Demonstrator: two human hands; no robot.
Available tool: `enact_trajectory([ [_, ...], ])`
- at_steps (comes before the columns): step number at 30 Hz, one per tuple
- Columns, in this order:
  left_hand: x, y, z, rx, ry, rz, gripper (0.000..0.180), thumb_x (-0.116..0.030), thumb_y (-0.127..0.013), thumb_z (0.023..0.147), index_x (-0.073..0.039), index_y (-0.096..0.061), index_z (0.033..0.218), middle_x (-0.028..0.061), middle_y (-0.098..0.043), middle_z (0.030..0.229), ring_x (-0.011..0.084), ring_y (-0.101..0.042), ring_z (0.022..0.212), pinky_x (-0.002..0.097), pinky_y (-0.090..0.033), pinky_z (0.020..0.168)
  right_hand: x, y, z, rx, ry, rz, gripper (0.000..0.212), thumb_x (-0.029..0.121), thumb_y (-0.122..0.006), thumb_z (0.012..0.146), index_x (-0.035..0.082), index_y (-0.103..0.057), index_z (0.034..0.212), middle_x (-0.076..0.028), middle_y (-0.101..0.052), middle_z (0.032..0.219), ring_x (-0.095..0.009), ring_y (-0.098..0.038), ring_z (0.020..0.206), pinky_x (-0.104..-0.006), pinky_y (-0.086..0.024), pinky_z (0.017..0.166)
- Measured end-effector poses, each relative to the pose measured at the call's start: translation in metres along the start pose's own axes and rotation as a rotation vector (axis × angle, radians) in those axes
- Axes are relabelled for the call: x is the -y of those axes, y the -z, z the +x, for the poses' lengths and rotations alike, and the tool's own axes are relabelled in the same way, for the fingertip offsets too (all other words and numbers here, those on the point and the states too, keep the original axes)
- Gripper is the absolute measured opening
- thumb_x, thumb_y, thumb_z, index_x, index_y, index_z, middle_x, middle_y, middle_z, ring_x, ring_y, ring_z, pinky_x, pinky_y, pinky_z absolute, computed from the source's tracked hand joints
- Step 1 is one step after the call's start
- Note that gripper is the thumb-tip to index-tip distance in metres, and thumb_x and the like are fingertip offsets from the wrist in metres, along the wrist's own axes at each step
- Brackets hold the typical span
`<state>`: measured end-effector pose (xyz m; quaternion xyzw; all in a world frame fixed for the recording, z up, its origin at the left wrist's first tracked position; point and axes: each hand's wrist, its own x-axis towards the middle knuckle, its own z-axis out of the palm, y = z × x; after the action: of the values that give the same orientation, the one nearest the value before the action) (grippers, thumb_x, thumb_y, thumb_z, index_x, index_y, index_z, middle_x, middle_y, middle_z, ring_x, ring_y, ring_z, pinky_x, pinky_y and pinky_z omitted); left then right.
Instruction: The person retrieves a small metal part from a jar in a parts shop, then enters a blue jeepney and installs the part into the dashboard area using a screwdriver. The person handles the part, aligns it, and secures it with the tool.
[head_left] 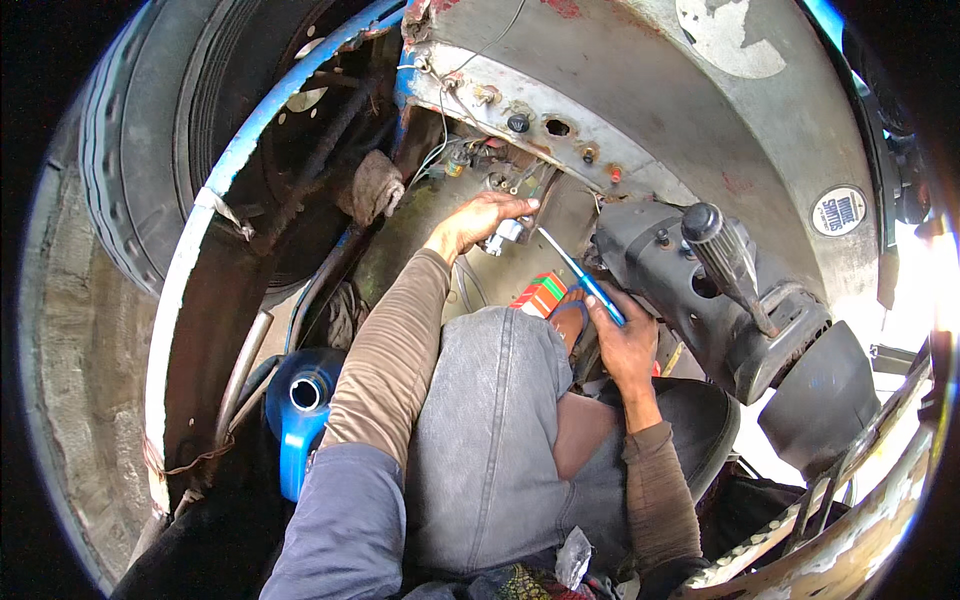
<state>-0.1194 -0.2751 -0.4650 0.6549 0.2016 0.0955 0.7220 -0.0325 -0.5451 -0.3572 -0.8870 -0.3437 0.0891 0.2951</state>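
Observation:
My left hand (475, 222) is closed on a small silvery metal part (508, 232), held below the dashboard panel (540, 130). Its exact kind is partly covered by my fingers. To the right, my right hand (622, 335) grips a slim screwdriver-like tool (590, 285) with a blue handle. Its thin pale shaft slants up and left, and the tip is a short way from the metal part, apart from it. Loose wires (437, 150) hang from the panel behind my left hand. Beneath the hands, a small red, green and white box (540, 294) rests beside my sandalled foot (570, 318).
A dark steering column housing (650, 250) with a ribbed lever knob (715, 235) stands at the right. On the left are a blue plastic jug (297, 440), a large tyre (150, 130), and a dirty rag (375, 188) near the open door frame (180, 290).

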Motion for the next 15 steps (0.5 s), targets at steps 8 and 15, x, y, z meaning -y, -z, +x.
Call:
enact_trajectory([
  [8,0.009,0.004,0.008,0.013,-0.043,-0.006,0.048,-0.05,-0.068,0.095,-0.003,-0.077,0.094,0.0073,-0.072,0.089,0.0152,-0.061,0.082,0.032,-0.048,0.076,-0.001,-0.011,0.001,-0.029,-0.032,0.017,0.035,0.028,-0.078,0.091,0.003,-0.076,0.115,-0.014,-0.078,0.099,-0.02,-0.073,0.089,-0.0332,-0.055,0.084],
  [15,0.018,0.017,0.017,0.041,-0.098,0.08,0.054,-0.053,-0.07,0.092,0.0,-0.075,0.101,0.012,-0.073,0.1,0.0203,-0.062,0.095,0.0343,-0.048,0.086,0.018,-0.019,0.003,0.027,0.002,0.196,0.029,0.022,-0.075,0.093,0.004,-0.075,0.116,-0.01,-0.077,0.088,-0.013,-0.07,0.075,-0.0316,-0.055,0.071],
])
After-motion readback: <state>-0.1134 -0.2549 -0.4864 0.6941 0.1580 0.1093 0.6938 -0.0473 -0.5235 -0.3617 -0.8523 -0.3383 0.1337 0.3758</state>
